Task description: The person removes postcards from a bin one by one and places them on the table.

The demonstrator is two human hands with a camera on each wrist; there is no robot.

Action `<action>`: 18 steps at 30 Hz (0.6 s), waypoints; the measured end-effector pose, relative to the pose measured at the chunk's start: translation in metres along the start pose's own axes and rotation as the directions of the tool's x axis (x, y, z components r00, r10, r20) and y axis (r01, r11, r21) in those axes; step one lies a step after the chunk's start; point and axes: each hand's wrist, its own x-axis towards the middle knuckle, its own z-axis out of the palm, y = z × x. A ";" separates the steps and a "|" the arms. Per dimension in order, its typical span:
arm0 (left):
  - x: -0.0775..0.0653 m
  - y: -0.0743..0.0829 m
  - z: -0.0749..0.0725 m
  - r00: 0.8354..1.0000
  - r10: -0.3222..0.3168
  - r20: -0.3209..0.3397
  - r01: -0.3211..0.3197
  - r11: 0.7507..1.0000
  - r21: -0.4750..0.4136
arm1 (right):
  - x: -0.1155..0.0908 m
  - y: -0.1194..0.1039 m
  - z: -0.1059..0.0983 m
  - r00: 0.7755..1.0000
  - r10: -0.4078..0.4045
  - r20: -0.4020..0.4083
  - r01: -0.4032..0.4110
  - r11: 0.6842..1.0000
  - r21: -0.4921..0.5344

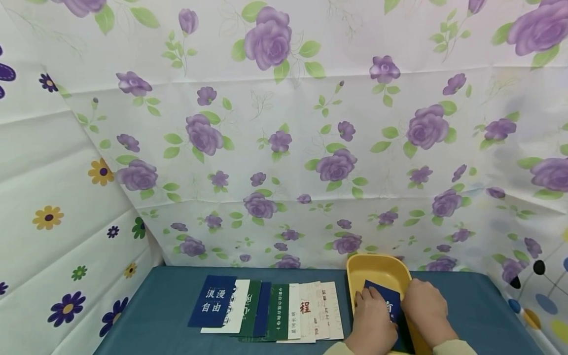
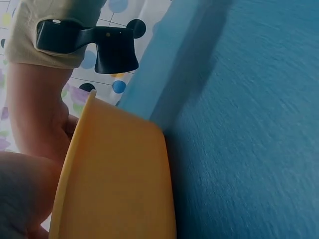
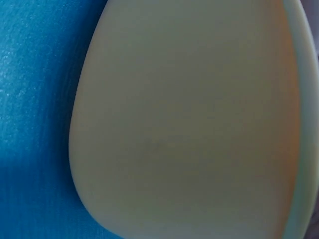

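Note:
A dark blue card [image 1: 385,296] with white lettering lies tilted inside a yellow plastic bin [image 1: 377,260]. My left hand [image 1: 372,320] holds this card from the left, with fingers over its upper left edge and the thumb lower on its face. Over the bin's right rim reaches my right hand [image 1: 427,308], knuckles bent beside the card's right edge; its fingertips are hidden, so I cannot tell what they grip. In the left wrist view the bin's outer wall [image 2: 119,174] stands before the right forearm [image 2: 37,114]. The right wrist view is mostly the bin's wall [image 3: 184,119].
Left of the bin, an overlapping row of cards lies on the blue-green tabletop [image 1: 155,305]: a blue card [image 1: 213,308] at the left end, then white and green ones, and cream cards [image 1: 330,310] nearest the bin. A flowered cloth [image 1: 284,172] hangs behind the table.

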 end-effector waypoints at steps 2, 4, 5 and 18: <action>0.003 0.003 0.003 0.999 -0.043 0.005 0.043 0.999 0.009 | 0.000 0.001 0.000 1.000 0.001 0.011 -0.001 1.000 0.001; 0.004 0.004 0.006 0.996 -0.086 0.011 0.086 0.996 -0.004 | 0.000 0.001 0.000 1.000 0.000 0.023 0.000 1.000 0.001; 0.004 0.005 0.007 0.995 -0.101 0.008 0.101 0.995 -0.004 | 0.000 0.001 0.000 1.000 0.000 0.029 0.000 1.000 0.003; 0.006 0.010 0.018 0.987 -0.157 -0.016 0.156 0.953 0.261 | 0.000 0.001 0.000 1.000 0.004 0.016 -0.003 1.000 -0.004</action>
